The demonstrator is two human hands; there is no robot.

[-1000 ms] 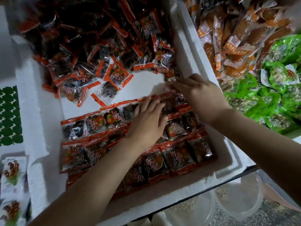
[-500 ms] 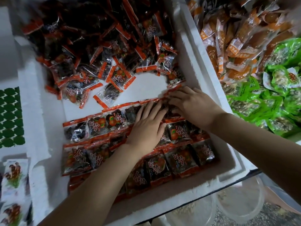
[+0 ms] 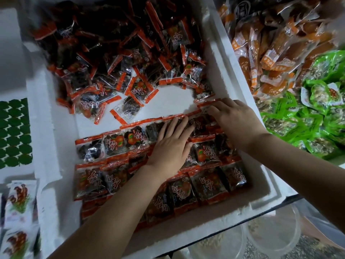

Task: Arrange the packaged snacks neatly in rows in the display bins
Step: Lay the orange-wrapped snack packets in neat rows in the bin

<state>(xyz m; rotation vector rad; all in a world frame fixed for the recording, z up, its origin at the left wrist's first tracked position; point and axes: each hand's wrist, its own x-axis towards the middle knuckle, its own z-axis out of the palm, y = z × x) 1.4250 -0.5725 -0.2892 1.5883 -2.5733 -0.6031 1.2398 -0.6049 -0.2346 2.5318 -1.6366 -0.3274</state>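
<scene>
Here I count one white foam bin (image 3: 220, 58), with three packet rows (image 3: 113, 144) at its six o'clock end and a loose heap (image 3: 119, 53), too many to count, at twelve. White characters on the packets read 杏肉. My left grip (image 3: 171, 146) lies flat, released, on the rows. My right grip (image 3: 237, 124), at three o'clock, touches the top row with bent fingers; whether it pinches, I cannot tell.

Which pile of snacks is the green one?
The green packets at the far right, outside the white foam bin. The orange packets lie behind them, and the dark packets in the bin have red-orange ends.
</scene>
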